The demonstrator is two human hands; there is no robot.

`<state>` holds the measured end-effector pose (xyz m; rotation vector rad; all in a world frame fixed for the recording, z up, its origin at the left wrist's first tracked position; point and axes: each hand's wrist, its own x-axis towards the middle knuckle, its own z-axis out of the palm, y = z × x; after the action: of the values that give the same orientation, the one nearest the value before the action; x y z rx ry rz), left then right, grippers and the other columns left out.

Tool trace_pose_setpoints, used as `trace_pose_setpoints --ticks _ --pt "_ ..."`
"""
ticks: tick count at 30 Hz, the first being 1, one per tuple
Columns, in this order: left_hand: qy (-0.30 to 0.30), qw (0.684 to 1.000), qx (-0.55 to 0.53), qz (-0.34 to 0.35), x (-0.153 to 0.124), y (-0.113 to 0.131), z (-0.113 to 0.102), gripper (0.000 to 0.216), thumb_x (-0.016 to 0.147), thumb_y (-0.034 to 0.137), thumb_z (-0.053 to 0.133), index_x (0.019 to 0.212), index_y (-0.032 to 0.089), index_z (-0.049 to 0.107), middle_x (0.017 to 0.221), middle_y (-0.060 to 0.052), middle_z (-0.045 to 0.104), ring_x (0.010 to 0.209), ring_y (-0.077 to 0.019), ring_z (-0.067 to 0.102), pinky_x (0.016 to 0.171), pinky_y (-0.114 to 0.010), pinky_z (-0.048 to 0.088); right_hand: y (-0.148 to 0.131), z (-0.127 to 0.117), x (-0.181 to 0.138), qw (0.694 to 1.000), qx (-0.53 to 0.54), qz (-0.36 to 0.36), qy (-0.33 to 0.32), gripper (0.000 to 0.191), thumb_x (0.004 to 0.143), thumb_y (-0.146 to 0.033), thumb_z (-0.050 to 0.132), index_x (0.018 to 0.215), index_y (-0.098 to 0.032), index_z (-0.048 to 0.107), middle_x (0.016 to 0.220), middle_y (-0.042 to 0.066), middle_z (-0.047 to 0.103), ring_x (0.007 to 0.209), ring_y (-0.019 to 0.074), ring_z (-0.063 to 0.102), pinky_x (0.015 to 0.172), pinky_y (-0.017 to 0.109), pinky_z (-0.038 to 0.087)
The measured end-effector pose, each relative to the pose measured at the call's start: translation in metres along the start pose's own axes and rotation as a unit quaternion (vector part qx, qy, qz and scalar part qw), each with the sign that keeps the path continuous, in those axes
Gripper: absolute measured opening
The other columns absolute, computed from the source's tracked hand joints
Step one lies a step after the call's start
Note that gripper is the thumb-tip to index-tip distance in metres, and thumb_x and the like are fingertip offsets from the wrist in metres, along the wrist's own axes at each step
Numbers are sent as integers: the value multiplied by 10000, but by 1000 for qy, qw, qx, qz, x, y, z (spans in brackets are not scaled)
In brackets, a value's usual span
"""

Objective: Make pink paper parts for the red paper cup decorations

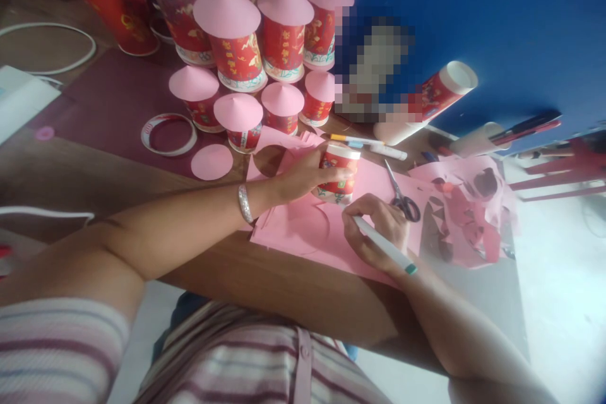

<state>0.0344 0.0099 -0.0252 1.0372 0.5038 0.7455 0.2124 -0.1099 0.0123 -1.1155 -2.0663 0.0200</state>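
My left hand (305,175) is wrapped around a small red paper cup (341,167) with a white rim and a drawn white band at its lower end. My right hand (376,227) grips a white marker pen (386,243) with a green end, its front end close to the cup's lower band. Beneath both hands lie pink paper sheets (303,227). Scissors (401,196) with dark handles rest on the paper just beyond my right hand. A pink paper circle (212,162) lies left of my left hand, near a cut ring (169,134).
Several red cups with pink cone tops (237,44) stand beyond my left hand. More markers (360,141) lie behind the small cup. Pink paper scraps (473,208) are heaped at the right. A red-and-white roll (449,91) leans by the blue wall (511,25).
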Motion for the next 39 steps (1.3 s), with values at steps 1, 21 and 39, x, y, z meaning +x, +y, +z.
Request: trace_pose_setpoints --ticks 1,21,39 --pt "2 1000 2 0 0 0 0 627 760 479 1060 1155 192 667 1003 2 764 845 -133 754 760 -258 607 0 0 0 1000 0 1 -2 148 1022 -128 663 980 -270 673 799 -14 798 615 148 742 591 258 561" --pt "23 999 32 -17 -3 1 0 613 779 457 1029 1207 201 674 1037 -18 780 906 -167 768 791 -277 616 3 5 2 1000 24 -3 -2 172 1026 -99 677 1027 -271 676 829 -28 799 647 137 765 621 232 588" --pt "-10 1000 4 -4 -2 1 -2 565 790 454 1008 1154 220 646 1015 -3 760 905 -162 750 832 -297 612 2 -3 -1 995 67 -69 1 209 1032 -79 678 1068 -284 655 764 -36 747 564 158 693 523 293 566"
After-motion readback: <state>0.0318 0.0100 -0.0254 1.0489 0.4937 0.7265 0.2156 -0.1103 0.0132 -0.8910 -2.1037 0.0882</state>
